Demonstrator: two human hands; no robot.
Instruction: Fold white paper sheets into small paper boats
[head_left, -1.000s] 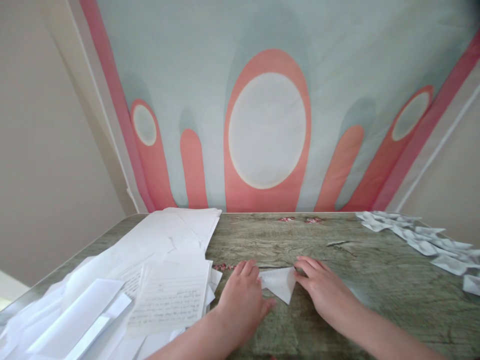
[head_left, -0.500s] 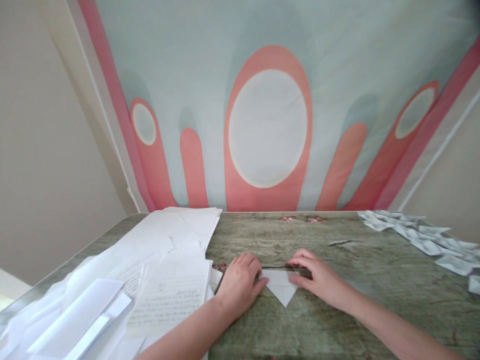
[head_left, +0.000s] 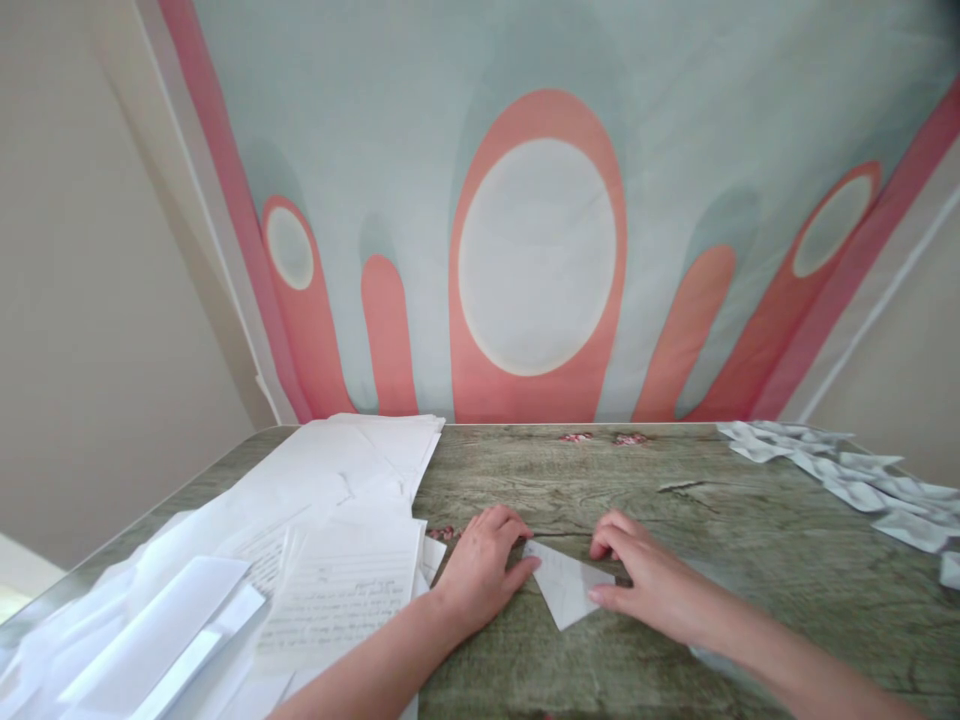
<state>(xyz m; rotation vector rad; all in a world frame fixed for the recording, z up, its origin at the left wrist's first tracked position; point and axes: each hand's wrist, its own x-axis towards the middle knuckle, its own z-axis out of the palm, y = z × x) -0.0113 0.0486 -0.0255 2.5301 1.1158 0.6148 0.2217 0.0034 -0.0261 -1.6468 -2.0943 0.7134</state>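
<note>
A small folded white paper triangle lies tilted on the wood-patterned table, one point toward the near edge. My left hand pinches its upper left corner between thumb and fingers. At the right corner, my right hand has its thumb on the paper, with the index finger curled above it. The fingertips of both hands are partly hidden behind the knuckles.
Loose white sheets and a stack of handwritten pages cover the left side of the table. Several folded white paper pieces lie at the far right. A patterned backdrop stands behind.
The paper triangle has turned, its right corner now lower and nearer. My right hand has moved slightly right and toward the near edge; my left hand has barely moved.
</note>
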